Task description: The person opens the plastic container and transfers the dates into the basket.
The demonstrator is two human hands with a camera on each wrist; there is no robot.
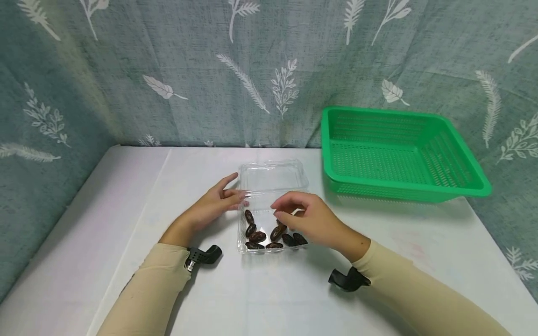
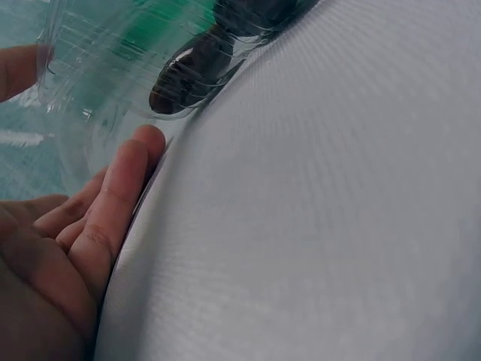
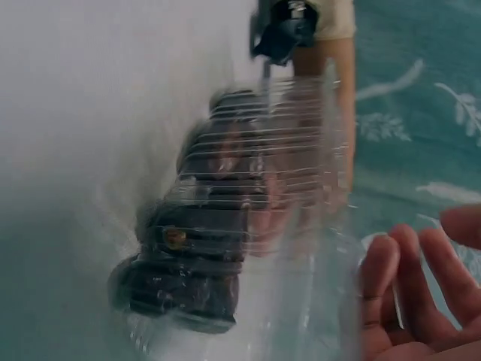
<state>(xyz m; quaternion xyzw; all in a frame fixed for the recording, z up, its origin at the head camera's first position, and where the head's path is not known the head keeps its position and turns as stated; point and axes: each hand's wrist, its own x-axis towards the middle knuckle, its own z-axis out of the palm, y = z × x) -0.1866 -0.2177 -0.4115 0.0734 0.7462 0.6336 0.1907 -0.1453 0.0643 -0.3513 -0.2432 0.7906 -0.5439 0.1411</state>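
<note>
A clear plastic clamshell box (image 1: 272,205) stands with its lid (image 1: 273,177) folded back. Several dark brown dates (image 1: 257,236) lie in its base, mostly along the left side and the near edge. My left hand (image 1: 216,205) is at the box's left side by the hinge, its fingers extended and touching the plastic. In the left wrist view, the fingers (image 2: 113,203) lie low beside the box wall. Over the box's right half hovers my right hand (image 1: 308,217), fingers loosely bent. Nothing shows between its thumb and fingers (image 3: 409,278) in the right wrist view.
A green plastic basket (image 1: 391,184) stands at the back right of the white table (image 1: 269,298), with nothing visible inside. Behind the table hangs a grey-green curtain (image 1: 189,60) with white leaf prints. Black wrist mounts (image 1: 206,255) are on both forearms.
</note>
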